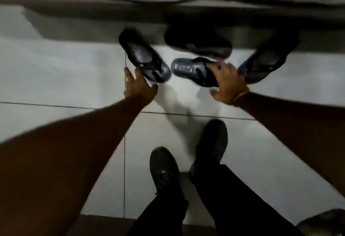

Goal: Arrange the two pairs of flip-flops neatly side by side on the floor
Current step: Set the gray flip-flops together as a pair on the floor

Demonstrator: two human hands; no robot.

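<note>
Four dark flip-flops lie scattered on the white tiled floor by a bed edge. The left flip-flop lies slanted, and my left hand is at its near end with fingers spread, its toe between thumb and fingers. The middle flip-flop lies crosswise; my right hand rests its fingertips on its right end, thumb held apart. A third flip-flop lies behind it, half in the bed's shadow. The fourth flip-flop lies slanted at the right, just beyond my right hand.
A low bed frame with pale bedding runs across the top and shades the floor beneath it. My two feet in black shoes stand on the tiles below the hands. The picture is blurred.
</note>
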